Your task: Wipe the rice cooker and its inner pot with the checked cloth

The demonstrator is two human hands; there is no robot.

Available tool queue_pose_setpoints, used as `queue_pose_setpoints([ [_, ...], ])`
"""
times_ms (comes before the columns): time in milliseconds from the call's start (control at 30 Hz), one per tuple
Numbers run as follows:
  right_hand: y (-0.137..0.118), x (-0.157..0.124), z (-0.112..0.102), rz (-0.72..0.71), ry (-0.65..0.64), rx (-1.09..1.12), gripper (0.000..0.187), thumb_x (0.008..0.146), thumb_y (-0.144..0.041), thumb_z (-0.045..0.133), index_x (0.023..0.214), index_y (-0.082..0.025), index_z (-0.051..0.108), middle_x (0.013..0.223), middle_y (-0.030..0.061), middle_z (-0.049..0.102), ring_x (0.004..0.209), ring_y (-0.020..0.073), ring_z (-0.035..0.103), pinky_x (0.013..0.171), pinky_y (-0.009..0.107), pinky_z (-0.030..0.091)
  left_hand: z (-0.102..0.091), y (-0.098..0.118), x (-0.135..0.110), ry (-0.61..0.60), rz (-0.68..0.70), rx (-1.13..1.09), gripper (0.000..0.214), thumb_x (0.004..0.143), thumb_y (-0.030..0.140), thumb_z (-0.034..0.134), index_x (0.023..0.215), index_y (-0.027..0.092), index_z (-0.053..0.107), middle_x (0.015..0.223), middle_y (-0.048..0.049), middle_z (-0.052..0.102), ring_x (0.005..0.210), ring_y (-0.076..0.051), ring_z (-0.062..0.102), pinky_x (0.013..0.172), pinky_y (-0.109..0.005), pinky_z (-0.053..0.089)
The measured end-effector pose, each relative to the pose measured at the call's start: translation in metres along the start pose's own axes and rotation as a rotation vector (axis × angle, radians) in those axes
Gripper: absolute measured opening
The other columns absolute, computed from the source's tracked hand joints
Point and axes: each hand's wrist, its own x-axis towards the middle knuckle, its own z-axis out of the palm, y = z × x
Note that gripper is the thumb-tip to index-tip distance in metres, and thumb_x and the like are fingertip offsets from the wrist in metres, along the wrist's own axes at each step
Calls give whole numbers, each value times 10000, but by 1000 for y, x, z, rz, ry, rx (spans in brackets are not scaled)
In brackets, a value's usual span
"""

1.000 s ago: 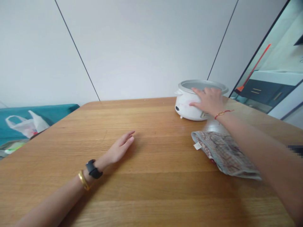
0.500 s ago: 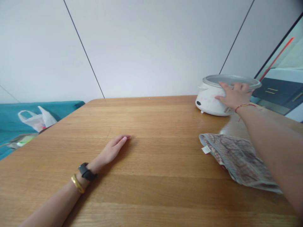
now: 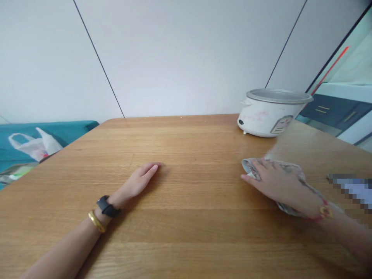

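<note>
My right hand [image 3: 277, 186] lies over a crumpled patterned cloth [image 3: 293, 170], thumb spread off its near edge and fingers stretched across the top. It covers most of the cloth, so how the fingertips meet the fabric is partly hidden. On the left, my left hand [image 3: 142, 179] rests on its side on the wooden table [image 3: 186, 228], fingers extended and together, holding nothing. A white rice cooker [image 3: 258, 117] with a grey rim and no lid stands at the back right, beyond the cloth.
A pixelated flat object [image 3: 356, 190] lies at the table's right edge. Clear plastic sheeting [image 3: 302, 145] appears to cover the table's right part. A teal sofa [image 3: 78, 130] with a white plastic bag [image 3: 36, 146] stands left. A pale wall [image 3: 180, 58] rises behind.
My right hand has left the rice cooker's rim and come down toward me onto the cloth. My left hand stays in place. The view has shifted slightly.
</note>
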Motion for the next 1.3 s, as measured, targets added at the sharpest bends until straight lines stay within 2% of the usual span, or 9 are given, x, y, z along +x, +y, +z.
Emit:
queue_pose_setpoints([
  [67, 5, -25, 13, 3, 21, -11, 718, 803, -753, 462, 1336, -282, 565, 1452, 193, 498, 1294, 552, 406, 928, 900, 195, 0, -1, 1, -12, 8, -2, 543, 901, 658, 462, 1142, 245, 719, 1292, -48, 674, 1245, -302, 570, 1142, -404, 353],
  [133, 16, -22, 19, 13, 25, -15, 678, 844, -693, 437, 1375, -284, 534, 1492, 177, 457, 1330, 529, 384, 955, 870, 229, 0, -4, 3, -14, 14, -4, 545, 898, 666, 461, 1131, 251, 725, 1287, -42, 678, 1243, -303, 571, 1141, -400, 352],
  [367, 76, 76, 10, -10, -72, 10, 638, 942, -587, 281, 1471, -271, 444, 1562, 98, 370, 1415, 449, 312, 1027, 851, 63, -6, -14, 7, 20, 2, -56, 613, 841, 730, 494, 1050, 214, 750, 1212, -83, 714, 1193, -318, 606, 1131, -448, 361],
  [533, 87, 98, 10, 50, -11, 21, 609, 911, -613, 384, 1373, -259, 563, 1505, 146, 452, 1371, 491, 353, 989, 873, 7, -13, -23, 8, 40, -115, -357, 668, 750, 752, 591, 1051, 172, 726, 1257, -151, 683, 1209, -307, 614, 1085, -435, 425],
  [700, 59, 93, 6, 86, 147, 61, 589, 871, -642, 474, 1285, -250, 622, 1506, 179, 437, 1394, 529, 274, 977, 874, 85, -17, -33, 20, 40, -212, -497, 611, 717, 708, 645, 1012, 177, 716, 1288, -170, 661, 1256, -302, 583, 1066, -412, 438],
  [833, 12, 75, 10, -10, 148, 190, 494, 891, -576, 488, 1235, -256, 640, 1438, 140, 526, 1379, 456, 369, 1008, 844, 174, -22, -29, 34, 60, -323, -441, 462, 730, 557, 698, 950, 151, 696, 1031, -165, 761, 1087, -280, 691, 929, -355, 525],
  [967, -27, 52, 21, -149, 219, 300, 378, 916, -476, 504, 1162, -241, 668, 1349, 129, 610, 1333, 390, 467, 1041, 826, 131, -23, -21, 41, 101, -368, -422, 390, 756, 490, 672, 918, 136, 676, 878, -143, 765, 881, -264, 749, 737, -323, 572],
  [1167, -37, 33, 23, -309, 281, 425, 288, 926, -389, 504, 1113, -247, 670, 1251, 95, 680, 1259, 329, 555, 1119, 728, 113, -14, -24, 31, 153, -286, -387, 390, 752, 494, 678, 954, 160, 689, 856, -91, 758, 857, -224, 737, 810, -315, 558],
  [1300, -36, 32, 17, -267, 324, 584, 338, 914, -376, 514, 1173, -200, 642, 1133, 111, 722, 1107, 276, 648, 1079, 545, 376, -13, -25, 29, 159, -256, -366, 416, 713, 521, 716, 931, 167, 705, 859, -88, 763, 834, -223, 731, 851, -349, 559],
])
